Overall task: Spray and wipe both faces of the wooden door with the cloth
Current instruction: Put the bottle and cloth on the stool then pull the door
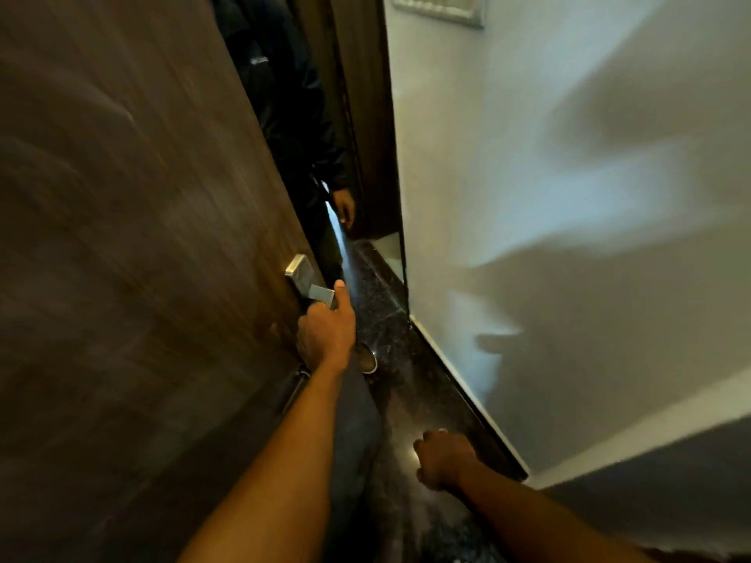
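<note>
Wooden door [122,237]: fills the left of the view, near face toward me, standing ajar. Metal handle [302,278] sits at its free edge. No cloth and no spray bottle in view, so I judge no wiping can go on from this stance.

Left hand [327,333]: fingers curled round the end of the lever, index finger straight and pointing into the gap. Risk: that straight finger lies just beside the door edge. If the door swings to, it could be nipped against the frame.

In the gap past the door edge: another person [292,115] in a dark jacket, one hand hanging close by the frame. Risk: if I push or pull without warning, the door edge strikes them or traps that hand.

Shoe [367,358] on the dark polished floor [406,400], just below my left hand; likely my own foot. Risk: the door's lower edge could catch the toe. Spray drifting onto this floor would make it slippery.

Right hand [445,459]: low over the floor, curled into a fist, nothing showing from it. It braces nothing, so a hard tug leaves me unsteady.

Wall [569,197]: close on the right, little room to step aside.
</note>
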A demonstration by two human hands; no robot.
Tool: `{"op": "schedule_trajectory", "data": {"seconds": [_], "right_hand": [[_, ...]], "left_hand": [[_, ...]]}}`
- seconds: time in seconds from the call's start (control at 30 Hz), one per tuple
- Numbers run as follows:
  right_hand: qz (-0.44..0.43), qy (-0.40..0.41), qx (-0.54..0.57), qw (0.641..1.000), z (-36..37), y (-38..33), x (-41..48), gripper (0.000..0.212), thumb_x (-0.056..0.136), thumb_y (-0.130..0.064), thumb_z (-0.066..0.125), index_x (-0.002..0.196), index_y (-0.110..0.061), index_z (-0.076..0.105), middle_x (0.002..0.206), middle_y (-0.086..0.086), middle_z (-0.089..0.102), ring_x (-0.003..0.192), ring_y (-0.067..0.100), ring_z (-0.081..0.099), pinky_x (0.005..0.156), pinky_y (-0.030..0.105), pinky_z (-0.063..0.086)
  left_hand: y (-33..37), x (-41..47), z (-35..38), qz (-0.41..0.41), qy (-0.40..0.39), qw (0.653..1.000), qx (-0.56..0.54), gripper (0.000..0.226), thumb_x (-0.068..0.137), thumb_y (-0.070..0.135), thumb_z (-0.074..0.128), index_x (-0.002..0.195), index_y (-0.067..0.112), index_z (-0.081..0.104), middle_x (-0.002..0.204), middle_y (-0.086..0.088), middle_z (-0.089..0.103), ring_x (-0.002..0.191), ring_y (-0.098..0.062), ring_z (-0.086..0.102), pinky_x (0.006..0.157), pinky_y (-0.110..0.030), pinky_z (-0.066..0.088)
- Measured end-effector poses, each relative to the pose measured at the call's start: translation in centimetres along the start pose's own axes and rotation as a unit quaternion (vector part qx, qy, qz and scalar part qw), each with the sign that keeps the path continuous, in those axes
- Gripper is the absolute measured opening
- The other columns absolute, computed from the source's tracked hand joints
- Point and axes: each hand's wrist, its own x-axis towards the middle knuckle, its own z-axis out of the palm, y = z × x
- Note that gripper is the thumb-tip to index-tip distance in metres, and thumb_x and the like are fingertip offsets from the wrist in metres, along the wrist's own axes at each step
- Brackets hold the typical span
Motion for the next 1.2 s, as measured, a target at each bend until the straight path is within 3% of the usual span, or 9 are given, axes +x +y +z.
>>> {"op": "schedule_trajectory", "data": {"seconds": [0.2, 0.47, 0.57, 0.7, 0.83, 1.0, 1.1, 1.2], "right_hand": [[0.026, -0.012, 0.033, 0.999, 3.6, 1.9, -6.2, 0.044, 0.093, -0.032, 0.053, 0.131, -0.012, 0.053, 0.135, 0.015, 0.053, 0.125, 0.035, 0.051, 0.1, 0.042, 0.042], [0.069, 0.016, 0.058, 0.996, 9.1, 3.6, -16.0, 0.039, 0.095, -0.029, 0.052, 0.131, -0.013, 0.055, 0.136, 0.015, 0.052, 0.125, 0.035, 0.05, 0.096, 0.044, 0.044], [0.08, 0.011, 0.067, 0.995, 12.5, 4.5, -19.8, 0.04, 0.097, -0.029, 0.049, 0.134, -0.013, 0.054, 0.137, 0.015, 0.053, 0.125, 0.034, 0.053, 0.098, 0.046, 0.047], [0.087, 0.011, 0.096, 0.991, 16.6, 5.7, -24.1, 0.046, 0.097, -0.036, 0.047, 0.14, -0.018, 0.046, 0.147, 0.012, 0.044, 0.136, 0.032, 0.042, 0.108, 0.044, 0.039], [0.082, 0.006, 0.089, 0.993, 18.6, 7.4, -27.8, 0.047, 0.097, -0.034, 0.049, 0.14, -0.015, 0.048, 0.143, 0.014, 0.048, 0.133, 0.032, 0.046, 0.108, 0.042, 0.041], [0.099, 0.057, 0.082, 0.99, 21.0, 9.6, -31.3, 0.047, 0.097, -0.033, 0.049, 0.143, -0.019, 0.046, 0.142, 0.013, 0.05, 0.131, 0.032, 0.049, 0.104, 0.041, 0.046], [0.099, 0.12, 0.07, 0.985, 22.6, 11.3, -32.6, 0.047, 0.096, -0.033, 0.047, 0.142, -0.023, 0.046, 0.147, 0.012, 0.044, 0.135, 0.033, 0.041, 0.11, 0.045, 0.039], [0.051, 0.182, 0.005, 0.982, 23.3, 12.2, -34.4, 0.047, 0.094, -0.033, 0.044, 0.137, -0.014, 0.05, 0.144, 0.015, 0.046, 0.131, 0.036, 0.043, 0.11, 0.048, 0.035]], "left_hand": [[1.5, -7.5, 1.3, 0.059, -0.041, 0.997, -0.011, 0.064, 0.09, 0.06, 0.038, 0.088, 0.004, 0.07, 0.092, -0.021, 0.069, 0.085, -0.039, 0.063, 0.067, -0.032, 0.04], [2.0, -18.3, 2.5, 0.168, -0.065, 0.984, -0.005, 0.059, 0.093, 0.055, 0.038, 0.11, 0.005, 0.066, 0.107, -0.02, 0.068, 0.099, -0.038, 0.062, 0.067, -0.029, 0.033], [1.8, -22.7, 2.3, 0.197, -0.088, 0.976, 0.001, 0.059, 0.094, 0.054, 0.038, 0.11, 0.005, 0.065, 0.107, -0.021, 0.067, 0.098, -0.039, 0.062, 0.068, -0.033, 0.037], [1.8, -27.9, 1.9, 0.208, -0.134, 0.969, 0.022, 0.059, 0.094, 0.055, 0.036, 0.111, 0.006, 0.063, 0.11, -0.02, 0.066, 0.1, -0.039, 0.061, 0.071, -0.033, 0.038], [1.2, -32.4, 2.2, 0.224, -0.148, 0.963, 0.019, 0.062, 0.09, 0.062, 0.032, 0.105, 0.011, 0.065, 0.106, -0.016, 0.068, 0.098, -0.036, 0.063, 0.081, -0.037, 0.048], [0.7, -38.1, 1.9, 0.225, -0.175, 0.958, 0.038, 0.068, 0.089, 0.066, 0.025, 0.097, 0.013, 0.067, 0.1, -0.012, 0.069, 0.094, -0.031, 0.063, 0.083, -0.04, 0.049], [0.3, -41.2, 1.4, 0.222, -0.191, 0.955, 0.047, 0.057, 0.094, 0.056, 0.031, 0.103, 0.01, 0.064, 0.105, -0.014, 0.065, 0.103, -0.031, 0.058, 0.089, -0.04, 0.043], [-0.4, -43.5, 1.1, 0.232, -0.199, 0.951, 0.047, 0.06, 0.093, 0.058, 0.031, 0.101, 0.009, 0.064, 0.104, -0.017, 0.066, 0.103, -0.037, 0.059, 0.088, -0.043, 0.045]]}}
